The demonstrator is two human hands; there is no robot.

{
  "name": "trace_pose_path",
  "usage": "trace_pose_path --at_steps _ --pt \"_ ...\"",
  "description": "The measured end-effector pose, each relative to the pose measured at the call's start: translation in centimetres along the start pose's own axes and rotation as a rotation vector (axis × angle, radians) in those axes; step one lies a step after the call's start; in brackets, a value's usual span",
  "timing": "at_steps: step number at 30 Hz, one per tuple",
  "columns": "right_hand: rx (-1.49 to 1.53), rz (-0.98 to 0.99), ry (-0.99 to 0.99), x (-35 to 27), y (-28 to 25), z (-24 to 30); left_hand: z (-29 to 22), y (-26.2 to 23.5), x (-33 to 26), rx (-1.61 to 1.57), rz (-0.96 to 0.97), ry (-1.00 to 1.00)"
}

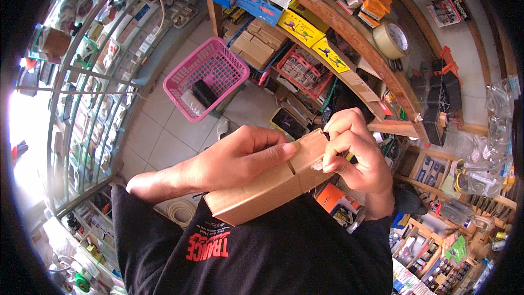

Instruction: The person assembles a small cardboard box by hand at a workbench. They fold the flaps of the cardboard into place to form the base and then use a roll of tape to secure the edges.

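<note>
A long brown cardboard box (254,194) lies tilted in front of my chest, its right end higher than its left. My left hand (240,158) is closed on the box's far side, with the thumb pressed along the top near a dark slit across the cardboard. At the right end, my right hand (355,155) has its fingers curled and pinched on the box's end edge. A bit of something clear and shiny shows beside the right fingertips. The contents of the box are hidden, and so are most of my left fingers.
Beyond my hands stands a pink plastic basket (238,61) holding a black roll and a clear bag. Wooden shelving (376,27) on the right carries yellow boxes and a tape roll (390,38). A glass-fronted rack lines the left. A coiled cable (181,212) lies below my left forearm.
</note>
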State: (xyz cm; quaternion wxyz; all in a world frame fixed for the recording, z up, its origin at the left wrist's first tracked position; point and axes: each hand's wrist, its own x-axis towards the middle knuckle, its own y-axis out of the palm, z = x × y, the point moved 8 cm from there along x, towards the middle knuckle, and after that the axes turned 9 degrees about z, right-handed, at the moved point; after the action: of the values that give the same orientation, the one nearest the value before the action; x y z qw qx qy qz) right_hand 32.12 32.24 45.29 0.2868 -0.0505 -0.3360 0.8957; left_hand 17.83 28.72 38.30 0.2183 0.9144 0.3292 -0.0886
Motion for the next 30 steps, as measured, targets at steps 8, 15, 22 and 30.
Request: trace_pose_path --at_steps 8,15,22,30 --pt "-0.154 -0.086 0.035 -0.4 -0.9 0.2 -0.1 0.0 0.5 0.011 0.011 -0.073" --pt "-0.136 -0.188 -0.070 -0.8 -1.0 0.5 0.6 -0.4 1.4 0.059 -0.043 -0.009" --pt "-0.168 -0.299 -0.099 -2.6 -0.4 -1.6 0.9 -1.1 2.5 0.108 -0.062 -0.081" --pt "0.358 -0.530 0.092 -5.8 -1.1 -5.9 1.9 -2.0 4.8 0.091 -0.127 -0.121"
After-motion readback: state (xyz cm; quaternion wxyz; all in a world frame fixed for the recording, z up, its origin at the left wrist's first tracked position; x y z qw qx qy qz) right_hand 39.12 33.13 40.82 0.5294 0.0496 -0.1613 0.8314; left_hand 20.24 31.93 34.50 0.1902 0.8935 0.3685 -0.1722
